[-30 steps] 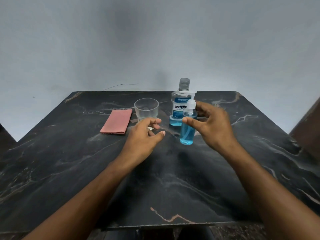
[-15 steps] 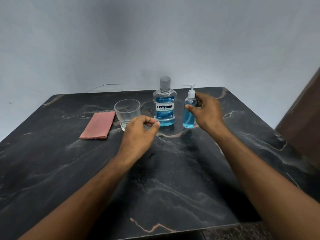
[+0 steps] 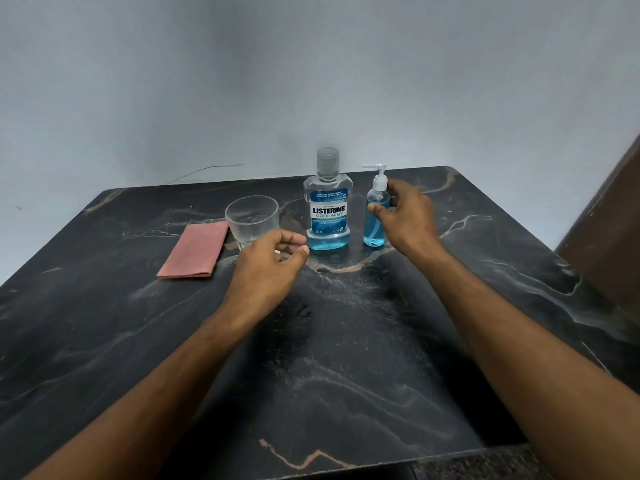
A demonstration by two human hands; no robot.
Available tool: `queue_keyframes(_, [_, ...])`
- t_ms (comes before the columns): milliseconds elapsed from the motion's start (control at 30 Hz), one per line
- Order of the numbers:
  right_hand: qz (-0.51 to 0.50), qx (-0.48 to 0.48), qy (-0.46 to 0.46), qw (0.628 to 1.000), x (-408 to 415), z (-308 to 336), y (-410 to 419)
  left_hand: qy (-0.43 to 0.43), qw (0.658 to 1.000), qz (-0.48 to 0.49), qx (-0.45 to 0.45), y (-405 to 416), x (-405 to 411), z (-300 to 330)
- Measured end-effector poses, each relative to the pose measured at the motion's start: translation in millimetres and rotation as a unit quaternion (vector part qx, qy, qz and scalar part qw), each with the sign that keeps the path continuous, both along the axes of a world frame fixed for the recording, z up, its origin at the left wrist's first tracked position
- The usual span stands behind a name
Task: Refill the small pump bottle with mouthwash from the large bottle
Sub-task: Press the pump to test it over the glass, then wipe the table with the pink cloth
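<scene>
Small pump bottle now set down upright on worktop, just right of large bottle, cap on. My right hand loosens beside it; left hand hovers loosely curled, holding nothing. Pump still fitted; I judge the refill not begun.

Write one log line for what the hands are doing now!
right hand: at pump bottle, grip unclear | left hand: empty | Listerine bottle: capped

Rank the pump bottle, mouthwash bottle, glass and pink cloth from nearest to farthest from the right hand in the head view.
From the right hand:
1. Pump bottle, at its fingers.
2. Mouthwash bottle, next one left.
3. Glass, further left, behind the left hand.
4. Pink cloth, far left.
</scene>
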State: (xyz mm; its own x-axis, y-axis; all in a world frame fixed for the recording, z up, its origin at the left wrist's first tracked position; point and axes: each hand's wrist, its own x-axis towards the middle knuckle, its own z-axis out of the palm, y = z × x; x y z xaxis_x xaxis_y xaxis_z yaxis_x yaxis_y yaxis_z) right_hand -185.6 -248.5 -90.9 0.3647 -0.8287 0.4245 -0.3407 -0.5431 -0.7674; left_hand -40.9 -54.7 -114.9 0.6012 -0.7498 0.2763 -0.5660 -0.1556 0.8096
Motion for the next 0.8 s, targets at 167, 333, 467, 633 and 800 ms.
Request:
queue_keyframes(167, [-0.001,0.008,0.022,1.000,0.6,-1.3,-3.0,0.000,1.000,-0.001,-0.001,9.4,6.6,-4.5])
queue_keyframes(333, [-0.004,0.013,0.025,1.000,1.9,-3.4,-1.0,0.012,1.000,0.009,0.007,18.3,12.2,-7.2])
queue_keyframes(467, [-0.005,0.021,0.030,0.999,2.3,-0.5,1.5,0.008,1.000,0.017,0.007,22.7,14.0,-6.6])
queue_keyframes(633, [-0.007,0.024,0.044,0.999,0.7,-0.2,5.0,0.006,1.000,0.021,0.008,27.3,17.1,-3.4])
queue_keyframes(800, [-0.027,0.046,0.036,0.998,-3.0,0.0,19.3,0.019,0.998,0.065,0.010,43.2,34.2,-4.2])
